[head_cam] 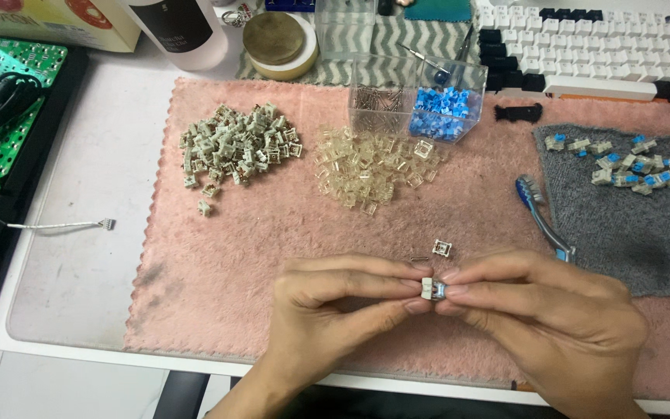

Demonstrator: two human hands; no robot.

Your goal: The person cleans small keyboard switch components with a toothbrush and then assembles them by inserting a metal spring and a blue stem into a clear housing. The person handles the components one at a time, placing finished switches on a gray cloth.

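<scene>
Both hands, left hand (327,306) and right hand (537,318), pinch 1 small grey-and-blue key switch (433,289) between their fingertips above the pink mat (234,264), near a loose switch housing (442,248) and a blue toothbrush (543,217).

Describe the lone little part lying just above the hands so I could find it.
Start at the pink mat and find both hands pinching a small switch. Just above their fingertips lies a single grey square housing. Unlike the heaped pieces farther up, it sits alone beside a tiny metal spring.

Switch (433,289) half-hidden by fingertips (416,285)
</scene>
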